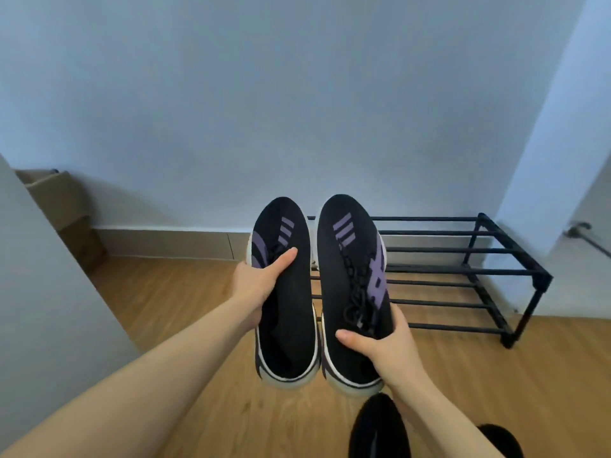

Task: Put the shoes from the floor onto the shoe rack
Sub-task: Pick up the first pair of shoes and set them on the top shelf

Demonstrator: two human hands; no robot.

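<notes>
I hold a pair of black sneakers with purple stripes and white soles in the air, toes pointing away from me. My left hand [261,285] grips the left sneaker [287,312] at its left side, thumb over the tongue. My right hand [380,345] grips the right sneaker [344,259] at its right side near the laces. Both shoes hang in front of the left end of a low black metal shoe rack [463,269] with two tiers of bars, standing against the wall. The rack's left end is hidden behind the shoes.
Two more black shoes [380,431] lie on the wooden floor [185,292] at the bottom right, under my right forearm. A cardboard box [62,206] stands at the left by the wall. A white wall corner juts out at the right of the rack.
</notes>
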